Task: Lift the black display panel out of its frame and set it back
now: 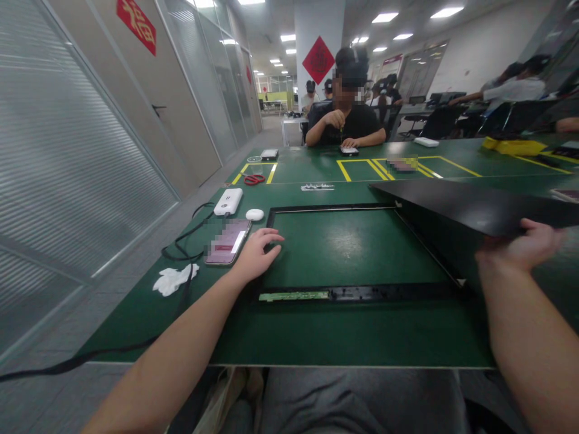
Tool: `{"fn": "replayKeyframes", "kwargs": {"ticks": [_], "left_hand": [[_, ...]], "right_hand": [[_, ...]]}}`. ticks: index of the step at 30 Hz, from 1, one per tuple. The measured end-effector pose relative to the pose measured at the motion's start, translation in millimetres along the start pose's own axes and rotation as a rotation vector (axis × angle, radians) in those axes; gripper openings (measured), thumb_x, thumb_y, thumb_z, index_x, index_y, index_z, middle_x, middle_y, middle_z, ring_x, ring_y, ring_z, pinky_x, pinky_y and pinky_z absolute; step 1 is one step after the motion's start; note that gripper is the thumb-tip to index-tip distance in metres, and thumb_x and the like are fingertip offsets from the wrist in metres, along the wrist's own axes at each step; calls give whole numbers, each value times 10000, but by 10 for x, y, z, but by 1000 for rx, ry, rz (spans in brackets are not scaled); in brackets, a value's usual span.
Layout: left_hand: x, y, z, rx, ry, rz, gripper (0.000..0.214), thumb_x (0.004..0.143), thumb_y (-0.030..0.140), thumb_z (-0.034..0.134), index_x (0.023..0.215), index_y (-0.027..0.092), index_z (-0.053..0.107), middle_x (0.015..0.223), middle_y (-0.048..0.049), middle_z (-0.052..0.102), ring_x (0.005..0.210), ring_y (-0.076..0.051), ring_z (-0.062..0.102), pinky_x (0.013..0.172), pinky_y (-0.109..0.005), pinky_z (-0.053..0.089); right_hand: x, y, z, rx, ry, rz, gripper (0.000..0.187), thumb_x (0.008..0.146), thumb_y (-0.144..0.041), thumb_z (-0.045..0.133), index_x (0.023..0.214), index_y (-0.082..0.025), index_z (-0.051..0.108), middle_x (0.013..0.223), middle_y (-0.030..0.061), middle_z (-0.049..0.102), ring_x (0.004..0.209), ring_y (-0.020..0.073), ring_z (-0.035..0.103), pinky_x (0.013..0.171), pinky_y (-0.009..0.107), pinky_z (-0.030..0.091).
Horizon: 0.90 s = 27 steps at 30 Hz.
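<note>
A thin black rectangular frame (335,293) lies flat on the green table (316,337), with a narrow green circuit strip (294,296) along its near edge. My left hand (257,253) rests on the frame's left side, fingers spread flat. My right hand (527,244) grips the near edge of a large black flat panel (474,205), held tilted above the frame's right side.
A phone (227,242), a white power bank (228,201), a white earbud case (254,214), black cables and a crumpled white cloth (174,279) lie left of the frame. Red scissors (253,179) and small parts (316,187) sit farther back. A person sits across the table.
</note>
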State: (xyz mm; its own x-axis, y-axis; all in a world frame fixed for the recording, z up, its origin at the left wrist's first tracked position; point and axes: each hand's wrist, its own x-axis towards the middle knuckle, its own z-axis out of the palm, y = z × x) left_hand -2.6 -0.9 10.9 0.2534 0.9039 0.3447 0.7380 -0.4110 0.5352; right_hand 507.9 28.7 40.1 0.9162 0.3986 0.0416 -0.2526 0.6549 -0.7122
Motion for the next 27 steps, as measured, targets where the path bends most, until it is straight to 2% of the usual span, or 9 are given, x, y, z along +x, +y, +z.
{"fn": "replayKeyframes", "kwargs": {"ticks": [2,5,12,16,20,23,27], "left_hand": [[-3,7,-2,12,-20,-3,243,882,312,576,1039,212,731,1246,-107,653,1199,-280,611,1096,-513,443],[-8,15,-1,21,-33,1,245,879,310,578,1045,217,732,1246,-101,656,1199,-278,612,1098,-502,444],[-18,40,4,45,-64,11,257,874,312,577,1051,211,735,1242,-108,662,1202,-293,600,1105,-523,429],[-24,63,-1,41,-71,15,262,870,319,575,1051,216,735,1235,-110,664,1200,-303,596,1099,-536,429],[-28,61,4,31,-82,29,266,865,325,579,1048,213,737,1227,-119,665,1192,-311,602,1096,-549,426],[-28,48,14,27,-82,38,258,864,322,580,1045,224,737,1220,-111,668,1186,-305,604,1094,-546,428],[-26,35,35,38,-87,44,261,867,318,578,1048,215,737,1220,-117,667,1188,-306,602,1095,-541,426]], "right_hand": [[-11,2,-16,46,-20,-47,560,573,-55,439,1081,-292,456,867,-47,535,679,90,601,506,185,531],[-21,-9,-42,-29,-58,10,547,652,-84,459,1148,-313,431,807,-48,516,646,110,606,454,196,535],[-50,4,-19,-170,-72,76,623,714,-47,437,1259,-346,386,1003,-33,597,752,107,679,520,234,607],[-66,47,3,-204,-44,133,623,742,-22,420,1272,-341,346,1018,-34,602,776,102,682,540,224,611],[-42,101,-22,-236,-63,169,670,703,-25,487,1276,-329,317,953,-39,602,784,132,684,592,277,636],[-4,138,-55,-257,-39,157,754,635,-16,535,1261,-358,294,964,-59,595,764,119,677,583,245,620],[41,165,-86,-267,-12,149,655,577,5,542,1106,-323,338,981,-66,576,785,111,673,582,229,610]]}}
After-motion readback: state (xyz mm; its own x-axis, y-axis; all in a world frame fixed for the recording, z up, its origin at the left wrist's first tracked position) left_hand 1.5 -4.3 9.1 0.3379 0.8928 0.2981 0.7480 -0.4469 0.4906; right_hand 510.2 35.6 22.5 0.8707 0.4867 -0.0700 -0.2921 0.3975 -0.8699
